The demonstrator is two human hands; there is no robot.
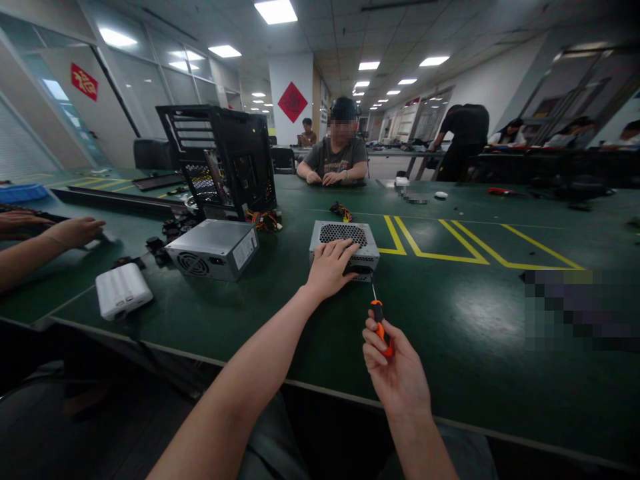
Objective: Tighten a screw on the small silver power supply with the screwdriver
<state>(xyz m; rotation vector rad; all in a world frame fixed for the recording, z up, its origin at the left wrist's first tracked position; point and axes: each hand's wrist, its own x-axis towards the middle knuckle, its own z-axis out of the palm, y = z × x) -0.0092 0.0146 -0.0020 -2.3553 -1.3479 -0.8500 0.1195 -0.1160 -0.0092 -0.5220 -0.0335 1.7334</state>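
While your left hand (329,268) lies with its fingers spread over the top and near edge of the silver metal box (345,231), which sits on the green tabletop (450,320) in front of you, your right hand (394,363) grips the handle of an orange-and-black screwdriver (377,312). Its shaft points up to the box's near face, by the right corner, though whether the tip touches is too small to tell. To the left stand a second silver box (213,250) and a black computer case (223,160).
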